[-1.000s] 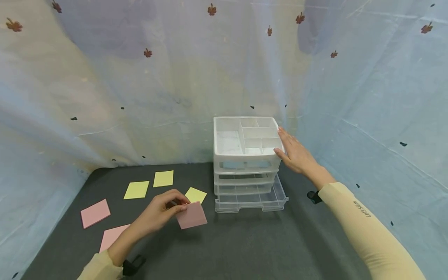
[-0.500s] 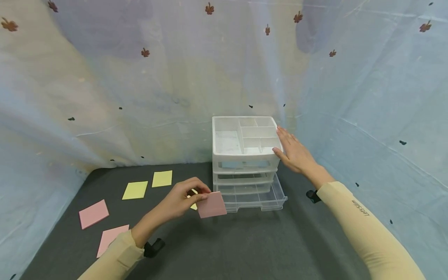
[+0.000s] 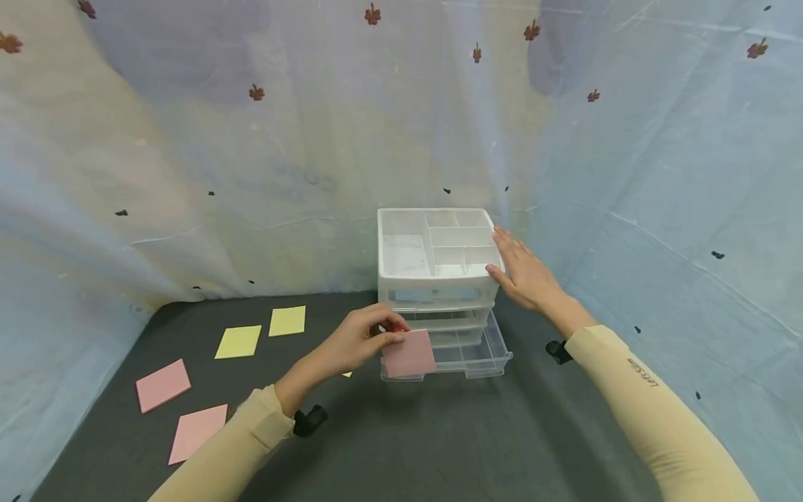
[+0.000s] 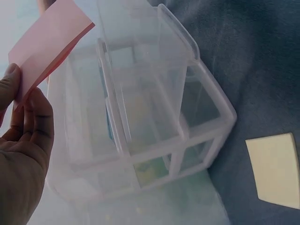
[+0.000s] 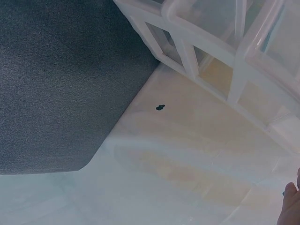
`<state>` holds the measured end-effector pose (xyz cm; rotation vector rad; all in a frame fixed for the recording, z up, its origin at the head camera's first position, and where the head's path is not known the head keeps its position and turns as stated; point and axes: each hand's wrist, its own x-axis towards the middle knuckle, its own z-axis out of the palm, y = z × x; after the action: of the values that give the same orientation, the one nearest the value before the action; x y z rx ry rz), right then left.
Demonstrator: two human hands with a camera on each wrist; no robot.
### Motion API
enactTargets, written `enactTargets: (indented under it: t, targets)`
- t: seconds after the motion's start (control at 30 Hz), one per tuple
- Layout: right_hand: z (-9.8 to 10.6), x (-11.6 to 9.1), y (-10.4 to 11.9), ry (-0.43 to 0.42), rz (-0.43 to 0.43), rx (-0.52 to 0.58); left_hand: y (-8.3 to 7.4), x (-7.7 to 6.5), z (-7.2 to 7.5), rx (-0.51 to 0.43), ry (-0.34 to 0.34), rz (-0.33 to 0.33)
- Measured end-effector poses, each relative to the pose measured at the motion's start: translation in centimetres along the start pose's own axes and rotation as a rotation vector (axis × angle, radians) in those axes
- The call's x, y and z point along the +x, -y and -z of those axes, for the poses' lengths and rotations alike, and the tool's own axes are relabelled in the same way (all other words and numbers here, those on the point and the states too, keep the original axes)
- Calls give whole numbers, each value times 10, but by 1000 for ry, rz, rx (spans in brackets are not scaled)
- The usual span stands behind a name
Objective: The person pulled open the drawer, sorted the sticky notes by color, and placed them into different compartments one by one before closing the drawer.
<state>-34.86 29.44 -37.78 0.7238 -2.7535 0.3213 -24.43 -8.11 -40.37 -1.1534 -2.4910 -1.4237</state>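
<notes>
My left hand (image 3: 357,340) pinches a pink sticky note pad (image 3: 409,355) between thumb and fingers. In the head view this pad overlaps the front left of a clear drawer (image 3: 486,359), pulled out at the bottom of a white plastic drawer organizer (image 3: 433,284). The left wrist view shows the pad (image 4: 51,40) raised beside the organizer (image 4: 183,133), its edge several sheets thick. With fingers straight, my right hand (image 3: 527,275) rests against the organizer's upper right edge. Only a bit of that hand (image 5: 290,201) shows in the right wrist view.
Two yellow sticky note pads (image 3: 287,321) lie at the back left of the dark table (image 3: 452,446), two pink pads (image 3: 163,385) nearer the left edge. Another yellow pad (image 4: 274,168) is mostly behind the left hand in the head view. A patterned curtain (image 3: 314,160) surrounds the table.
My left hand has carried the pink sticky note pad to the right and away from me, from over the table to the open drawer's front. My right hand has stayed on the organizer.
</notes>
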Motion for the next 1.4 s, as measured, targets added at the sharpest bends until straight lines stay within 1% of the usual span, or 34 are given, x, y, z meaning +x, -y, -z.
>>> enactTargets:
  t: [0.2, 0.43, 0.7, 0.83, 0.97, 1.1, 1.2, 1.4]
  targets:
    - [1, -1, 2, 12, 1, 2, 3, 18, -11, -9, 18, -14]
    - [1, -2, 3, 17, -6, 8, 6, 39, -24, -4, 34, 25]
    - [0, -1, 2, 34, -18, 5, 6, 55, -46, -22, -3, 15]
    - [0, -1, 3, 30, -21, 4, 6, 65, -58, -43, -30, 17]
    - [0, -1, 2, 25, -23, 6, 6, 76, -68, -63, -43, 23]
    - [1, -1, 2, 22, -24, 8, 9, 85, -78, -58, -28, 36]
    - [1, -1, 2, 18, -24, 10, 12, 91, -85, -33, -5, 52]
    - [0, -1, 1, 8, -20, 3, 15, 99, -95, -14, 35, 55]
